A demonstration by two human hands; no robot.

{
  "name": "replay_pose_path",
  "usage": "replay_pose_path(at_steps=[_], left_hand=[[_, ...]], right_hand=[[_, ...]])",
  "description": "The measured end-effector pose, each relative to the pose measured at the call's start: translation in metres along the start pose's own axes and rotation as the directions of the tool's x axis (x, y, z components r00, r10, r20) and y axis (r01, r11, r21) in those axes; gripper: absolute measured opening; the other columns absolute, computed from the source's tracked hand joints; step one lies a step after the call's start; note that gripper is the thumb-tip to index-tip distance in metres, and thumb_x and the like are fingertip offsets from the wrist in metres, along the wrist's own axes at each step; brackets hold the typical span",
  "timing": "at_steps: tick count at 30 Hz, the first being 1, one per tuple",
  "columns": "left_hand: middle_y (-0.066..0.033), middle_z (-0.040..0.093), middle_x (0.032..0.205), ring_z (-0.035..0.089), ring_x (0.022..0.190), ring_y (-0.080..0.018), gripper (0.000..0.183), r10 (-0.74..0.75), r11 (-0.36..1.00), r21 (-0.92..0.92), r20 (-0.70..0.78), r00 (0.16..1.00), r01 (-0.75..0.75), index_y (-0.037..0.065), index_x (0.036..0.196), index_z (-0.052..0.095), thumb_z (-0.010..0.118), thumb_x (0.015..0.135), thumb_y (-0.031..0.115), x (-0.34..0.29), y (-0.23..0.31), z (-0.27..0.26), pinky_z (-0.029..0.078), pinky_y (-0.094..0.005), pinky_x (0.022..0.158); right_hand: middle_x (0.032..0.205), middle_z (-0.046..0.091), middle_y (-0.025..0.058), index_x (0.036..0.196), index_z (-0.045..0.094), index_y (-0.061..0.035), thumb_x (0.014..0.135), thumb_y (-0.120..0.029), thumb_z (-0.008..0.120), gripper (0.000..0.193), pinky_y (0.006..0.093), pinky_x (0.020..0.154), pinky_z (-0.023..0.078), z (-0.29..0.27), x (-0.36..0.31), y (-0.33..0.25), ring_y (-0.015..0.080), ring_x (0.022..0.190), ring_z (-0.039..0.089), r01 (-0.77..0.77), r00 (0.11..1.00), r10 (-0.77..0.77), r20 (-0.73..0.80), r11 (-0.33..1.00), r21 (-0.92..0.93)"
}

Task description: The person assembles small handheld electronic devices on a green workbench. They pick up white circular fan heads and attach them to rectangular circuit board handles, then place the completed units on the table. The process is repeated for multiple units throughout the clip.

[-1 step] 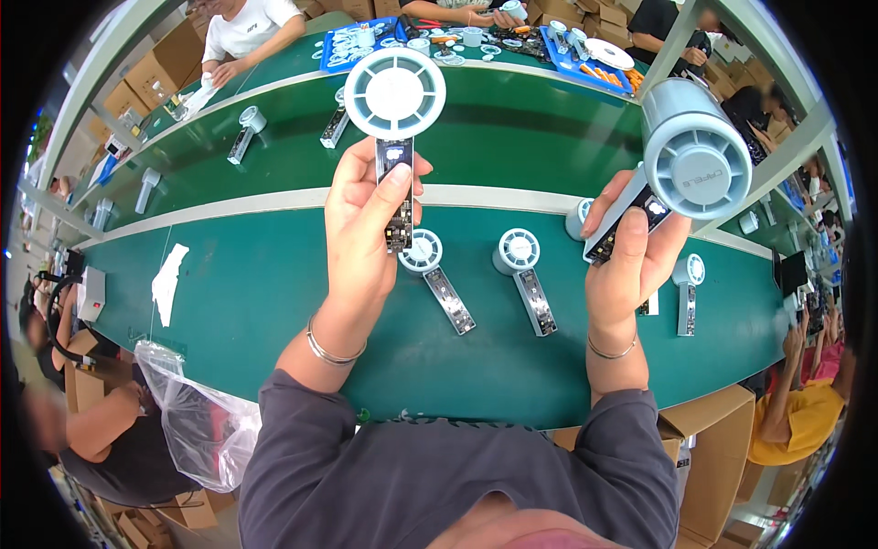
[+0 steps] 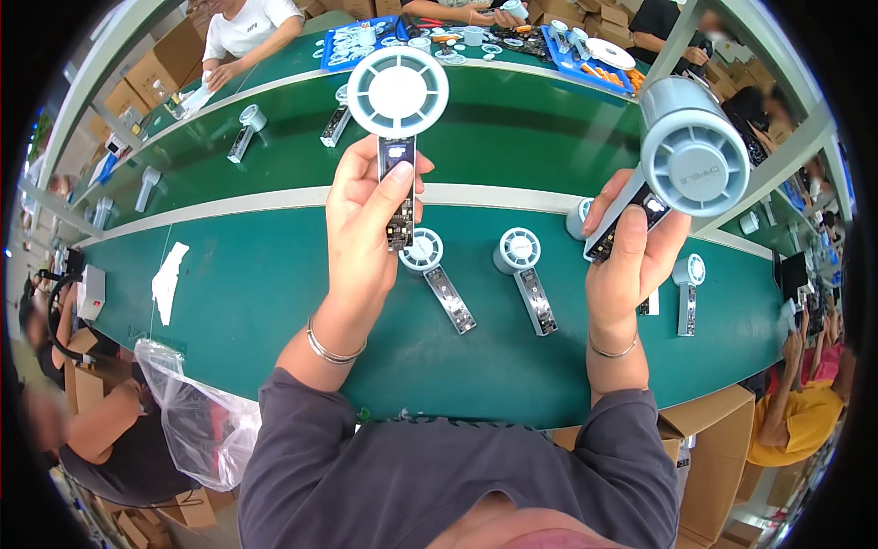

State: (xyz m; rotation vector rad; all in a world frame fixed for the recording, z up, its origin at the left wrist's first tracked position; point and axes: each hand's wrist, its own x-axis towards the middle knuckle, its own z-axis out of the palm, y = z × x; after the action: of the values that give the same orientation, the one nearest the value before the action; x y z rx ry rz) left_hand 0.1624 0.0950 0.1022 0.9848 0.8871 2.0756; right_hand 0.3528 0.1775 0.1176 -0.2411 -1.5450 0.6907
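Note:
My left hand (image 2: 358, 220) is closed round the handle of a light-blue handheld fan (image 2: 399, 90), thumb on the exposed black circuit board and round grille facing me. A lit white display glows on that board. In my right hand (image 2: 629, 252) is a second handheld fan (image 2: 695, 166), tilted, with a long cylindrical head and its grille toward me. Its board is lit too, beside my thumb. Below and between my hands, a fan (image 2: 445, 297) and another fan (image 2: 533, 297) lie on the green table (image 2: 457, 371) with bare boards facing up.
Another fan (image 2: 688, 297) lies right of my right wrist. Beyond a pale ledge, several fans rest on a green belt (image 2: 512, 137). Blue trays (image 2: 340, 57) of parts stand farther back, near co-workers. A white cloth (image 2: 167, 284) lies left; a cardboard box (image 2: 722, 457) stands lower right.
Both fans stay in my hands. The fan in my left hand has shifted very slightly up and right; the one in my right hand has moved slightly up and left.

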Motion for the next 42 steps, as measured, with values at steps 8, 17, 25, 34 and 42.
replay_pose_path(at_steps=[8,17,25,34,42], left_hand=[[-0.01,0.059,0.091,0.053,0.072,-0.0074,0.032,-0.05,0.998,0.026,-0.028,0.998,0.051,0.0,0.113,0.047,0.059,0.086,0.013,0.005,-0.009,0.0,0.045,-0.0201,0.056],[-0.0115,0.06,0.09,0.056,0.074,-0.0093,0.027,-0.047,0.998,0.049,-0.031,0.998,0.048,0.0,0.11,0.047,0.056,0.088,0.012,0.008,-0.014,-0.004,0.048,-0.0214,0.056],[-0.0115,0.06,0.09,0.056,0.072,-0.0088,0.026,-0.031,0.997,0.066,-0.038,0.999,0.033,0.0,0.11,0.048,0.056,0.088,0.012,0.009,-0.015,-0.005,0.048,-0.0212,0.055],[-0.0115,0.061,0.089,0.055,0.072,-0.0088,0.025,-0.037,0.997,0.059,-0.048,0.998,0.04,0.001,0.109,0.047,0.056,0.088,0.012,0.009,-0.016,-0.004,0.048,-0.0213,0.055],[-0.0089,0.059,0.091,0.052,0.07,-0.0061,0.035,-0.064,0.997,0.039,-0.052,0.997,0.066,0.0,0.116,0.046,0.059,0.087,0.013,0.009,-0.016,-0.004,0.043,-0.019,0.056]], right_hand=[[0.089,0.053,0.0106,0.119,0.039,0.0014,0.094,-0.014,0.041,0.03,0.0227,0.052,0.041,0.0,0.0,0.01,0.0102,0.061,0.048,-0.121,0.992,0.12,0.03,0.991,0.053],[0.088,0.053,0.0096,0.113,0.041,-0.0001,0.094,-0.016,0.043,0.025,0.0218,0.05,0.041,0.0,0.003,0.014,0.0101,0.059,0.049,-0.267,0.963,0.261,0.064,0.957,0.112],[0.087,0.054,0.0087,0.117,0.041,0.0,0.094,-0.015,0.044,0.027,0.0205,0.049,0.04,0.002,0.002,0.018,0.0089,0.059,0.049,-0.303,0.952,0.294,0.088,0.945,0.121],[0.088,0.054,0.0078,0.12,0.041,0.0005,0.094,-0.018,0.045,0.032,0.0202,0.049,0.039,0.003,0.001,0.023,0.0082,0.059,0.048,-0.374,0.926,0.362,0.112,0.92,0.115],[0.085,0.052,0.0068,0.12,0.039,0.0036,0.093,-0.016,0.047,0.035,0.0187,0.048,0.039,0.004,0.001,0.027,0.0061,0.057,0.046,-0.384,0.921,0.367,0.132,0.912,0.146]])
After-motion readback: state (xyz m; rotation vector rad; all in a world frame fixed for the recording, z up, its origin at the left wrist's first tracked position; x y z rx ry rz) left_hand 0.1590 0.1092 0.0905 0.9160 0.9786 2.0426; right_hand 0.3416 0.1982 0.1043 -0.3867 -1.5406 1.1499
